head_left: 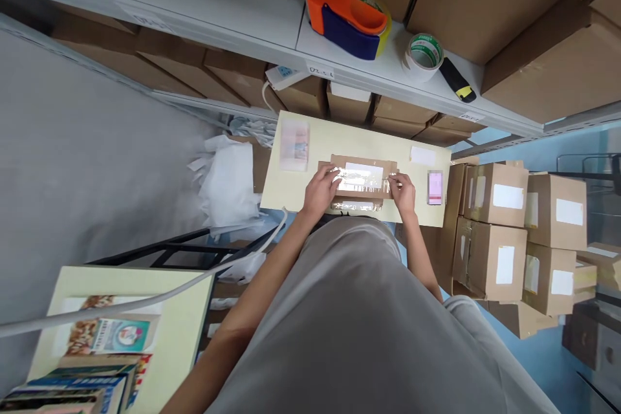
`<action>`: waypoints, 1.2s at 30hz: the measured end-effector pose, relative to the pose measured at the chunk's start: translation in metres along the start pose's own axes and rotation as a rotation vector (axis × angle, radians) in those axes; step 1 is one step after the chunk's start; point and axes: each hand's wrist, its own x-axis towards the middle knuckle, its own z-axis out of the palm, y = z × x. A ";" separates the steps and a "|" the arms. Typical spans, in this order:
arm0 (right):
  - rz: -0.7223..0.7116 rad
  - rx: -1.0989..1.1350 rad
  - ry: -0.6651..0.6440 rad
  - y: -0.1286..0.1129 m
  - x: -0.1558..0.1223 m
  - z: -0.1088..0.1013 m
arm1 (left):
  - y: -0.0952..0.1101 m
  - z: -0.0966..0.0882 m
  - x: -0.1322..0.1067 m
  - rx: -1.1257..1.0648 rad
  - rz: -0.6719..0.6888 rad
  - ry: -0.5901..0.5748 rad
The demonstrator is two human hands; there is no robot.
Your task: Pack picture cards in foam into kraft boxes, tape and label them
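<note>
A flat brown cardboard parcel (361, 182) with a white label and shiny clear tape lies on a pale yellow table (320, 142). My left hand (321, 186) rests on the parcel's left end, fingers curled over the tape. My right hand (403, 191) presses on its right end, fingers bent on the top edge. Both hands hold the parcel down from the sides.
A phone (435, 187) with a pink screen lies right of the parcel; a stack of labels (294, 145) lies left. On the shelf above are a tape dispenser (350, 19), a tape roll (424, 55) and a knife (458, 80). Stacked boxes (514, 233) stand right; books (92, 362) lie lower left.
</note>
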 end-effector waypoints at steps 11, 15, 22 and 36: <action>0.080 -0.103 -0.020 -0.018 0.011 -0.005 | 0.016 -0.017 0.025 0.194 -0.020 -0.119; 0.042 -0.317 -0.079 -0.041 0.015 -0.012 | 0.028 -0.027 0.042 0.272 0.028 -0.099; -0.190 -0.513 0.029 -0.119 0.054 -0.030 | 0.072 -0.065 0.082 0.124 0.097 0.155; -0.500 -0.560 0.095 -0.334 0.206 -0.039 | 0.149 -0.158 0.124 -0.094 0.181 0.597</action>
